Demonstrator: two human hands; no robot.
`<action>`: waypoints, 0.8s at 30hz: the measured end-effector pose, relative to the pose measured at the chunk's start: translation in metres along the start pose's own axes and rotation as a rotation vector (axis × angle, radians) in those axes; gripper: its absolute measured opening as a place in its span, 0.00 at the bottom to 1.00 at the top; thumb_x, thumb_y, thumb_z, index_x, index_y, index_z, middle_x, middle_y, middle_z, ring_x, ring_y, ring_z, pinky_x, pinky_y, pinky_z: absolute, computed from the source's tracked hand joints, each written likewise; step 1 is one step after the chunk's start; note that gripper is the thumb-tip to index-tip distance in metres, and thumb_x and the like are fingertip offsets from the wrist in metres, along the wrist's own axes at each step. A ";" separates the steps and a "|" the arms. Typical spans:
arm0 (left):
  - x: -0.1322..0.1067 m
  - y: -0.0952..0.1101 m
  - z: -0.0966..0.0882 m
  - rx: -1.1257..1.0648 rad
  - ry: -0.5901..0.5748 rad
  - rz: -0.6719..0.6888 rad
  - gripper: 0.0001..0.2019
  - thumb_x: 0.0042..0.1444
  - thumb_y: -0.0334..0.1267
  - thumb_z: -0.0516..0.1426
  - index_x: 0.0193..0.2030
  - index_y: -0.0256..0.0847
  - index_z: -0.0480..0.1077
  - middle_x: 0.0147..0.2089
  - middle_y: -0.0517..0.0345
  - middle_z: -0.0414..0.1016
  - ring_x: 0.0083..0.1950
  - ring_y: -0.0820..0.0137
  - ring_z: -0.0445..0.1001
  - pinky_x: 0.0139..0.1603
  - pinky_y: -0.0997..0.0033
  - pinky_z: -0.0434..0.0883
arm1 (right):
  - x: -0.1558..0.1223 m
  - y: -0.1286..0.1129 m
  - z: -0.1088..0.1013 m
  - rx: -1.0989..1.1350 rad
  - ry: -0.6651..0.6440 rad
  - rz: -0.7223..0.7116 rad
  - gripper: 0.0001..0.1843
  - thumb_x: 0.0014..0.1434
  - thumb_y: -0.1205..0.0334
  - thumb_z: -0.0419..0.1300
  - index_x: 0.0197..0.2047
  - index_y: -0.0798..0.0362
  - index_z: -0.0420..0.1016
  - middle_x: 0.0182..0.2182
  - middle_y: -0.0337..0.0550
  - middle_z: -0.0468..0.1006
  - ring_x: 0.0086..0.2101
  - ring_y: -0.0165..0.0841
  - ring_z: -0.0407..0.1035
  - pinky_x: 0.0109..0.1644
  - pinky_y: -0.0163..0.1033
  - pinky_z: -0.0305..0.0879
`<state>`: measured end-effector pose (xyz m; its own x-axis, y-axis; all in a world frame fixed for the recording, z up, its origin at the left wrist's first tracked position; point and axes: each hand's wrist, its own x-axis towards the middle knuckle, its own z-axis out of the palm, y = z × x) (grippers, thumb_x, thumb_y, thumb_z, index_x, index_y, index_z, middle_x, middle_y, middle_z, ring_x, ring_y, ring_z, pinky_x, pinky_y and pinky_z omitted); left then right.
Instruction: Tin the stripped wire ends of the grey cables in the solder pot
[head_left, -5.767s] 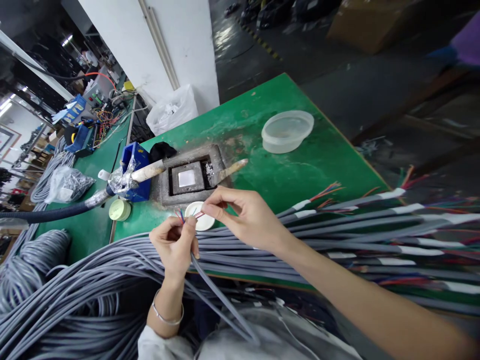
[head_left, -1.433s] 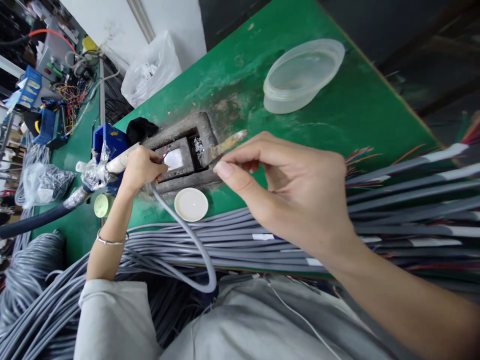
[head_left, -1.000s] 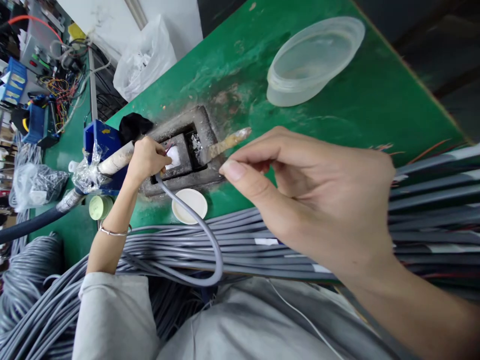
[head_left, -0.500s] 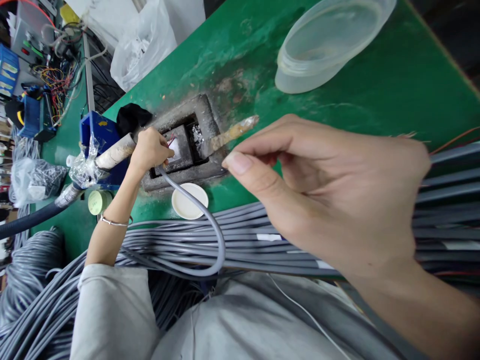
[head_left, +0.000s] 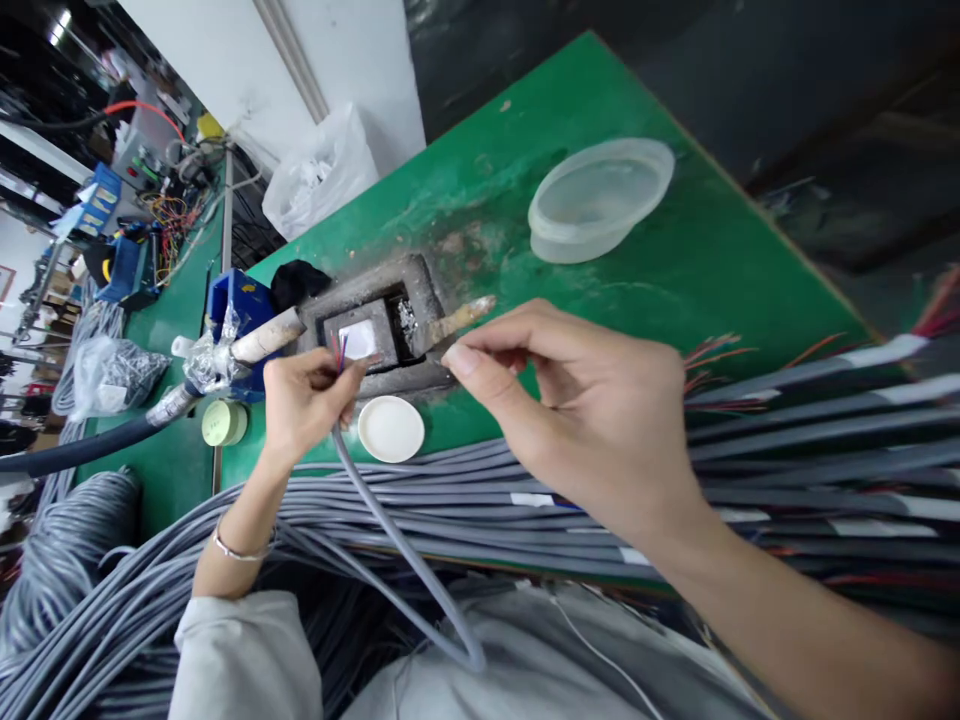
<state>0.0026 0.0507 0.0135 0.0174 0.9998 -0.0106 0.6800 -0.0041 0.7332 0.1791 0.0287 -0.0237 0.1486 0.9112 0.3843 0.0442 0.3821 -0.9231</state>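
My left hand is closed around a grey cable near its end, where thin red and blue wires stick up past the fingers. The wire ends are near a soot-stained solder pot with a bright silvery square surface. The cable loops down towards my lap. My right hand pinches thumb and forefinger together in front of the pot's right side; what is between the fingertips is too small to make out. Just behind them, a scraper with a worn, crusty handle rests across the pot's frame.
A white round lid and a pale green tin are by the pot. A nozzle pipe points at it from a blue holder. A clear plastic tub stands behind. Grey cables line the front edge.
My left hand has drawn the cable end back from the pot towards me, uncovering the silvery surface. My right hand stays pinched. The camera view has shifted back, showing more of the table.
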 end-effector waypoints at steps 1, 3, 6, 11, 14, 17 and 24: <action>-0.007 0.000 0.001 -0.058 0.030 0.004 0.14 0.49 0.41 0.60 0.18 0.38 0.65 0.10 0.65 0.63 0.10 0.79 0.58 0.09 0.79 0.54 | 0.000 0.000 0.001 0.004 -0.006 -0.001 0.07 0.55 0.64 0.58 0.26 0.50 0.69 0.22 0.39 0.69 0.27 0.32 0.64 0.30 0.39 0.60; -0.020 0.002 0.004 -0.142 0.089 0.023 0.14 0.48 0.44 0.61 0.19 0.38 0.68 0.10 0.65 0.63 0.10 0.79 0.58 0.09 0.78 0.54 | -0.001 0.000 0.002 0.011 -0.012 -0.011 0.07 0.55 0.66 0.58 0.26 0.51 0.69 0.22 0.39 0.69 0.27 0.31 0.63 0.30 0.39 0.60; -0.035 0.006 0.008 -0.221 0.185 0.040 0.15 0.46 0.48 0.62 0.21 0.38 0.70 0.10 0.66 0.62 0.09 0.79 0.58 0.08 0.78 0.53 | -0.003 0.001 0.004 0.017 -0.018 -0.029 0.07 0.54 0.67 0.58 0.25 0.51 0.69 0.21 0.37 0.68 0.25 0.30 0.61 0.30 0.38 0.58; -0.051 0.006 0.013 -0.323 0.264 0.026 0.17 0.44 0.51 0.63 0.19 0.38 0.69 0.09 0.66 0.61 0.08 0.79 0.57 0.06 0.79 0.52 | -0.004 0.002 0.008 0.023 -0.047 -0.012 0.06 0.54 0.66 0.58 0.25 0.52 0.70 0.22 0.38 0.70 0.25 0.29 0.62 0.29 0.37 0.59; -0.055 0.006 0.016 -0.340 0.260 0.016 0.17 0.44 0.51 0.63 0.20 0.38 0.70 0.09 0.65 0.62 0.08 0.79 0.58 0.06 0.79 0.52 | -0.005 0.002 0.010 0.079 -0.118 0.003 0.03 0.55 0.65 0.58 0.30 0.53 0.73 0.26 0.41 0.75 0.27 0.30 0.66 0.31 0.37 0.63; -0.058 0.006 0.021 -0.373 0.218 0.029 0.16 0.45 0.48 0.63 0.20 0.37 0.70 0.08 0.66 0.61 0.07 0.78 0.58 0.06 0.80 0.53 | -0.005 0.001 0.011 0.097 -0.239 -0.072 0.04 0.55 0.65 0.59 0.34 0.54 0.74 0.32 0.43 0.78 0.31 0.30 0.70 0.35 0.36 0.66; -0.061 0.007 0.045 -0.402 0.545 0.097 0.10 0.45 0.41 0.64 0.29 0.36 0.74 0.18 0.63 0.73 0.11 0.77 0.65 0.10 0.81 0.63 | -0.006 0.005 0.014 -0.138 -0.377 -0.184 0.07 0.56 0.69 0.56 0.28 0.56 0.73 0.27 0.44 0.78 0.32 0.34 0.71 0.36 0.38 0.65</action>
<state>0.0390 -0.0113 -0.0113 -0.3787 0.8631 0.3341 0.3669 -0.1914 0.9104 0.1648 0.0277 -0.0307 -0.2433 0.8322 0.4983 0.1711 0.5425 -0.8225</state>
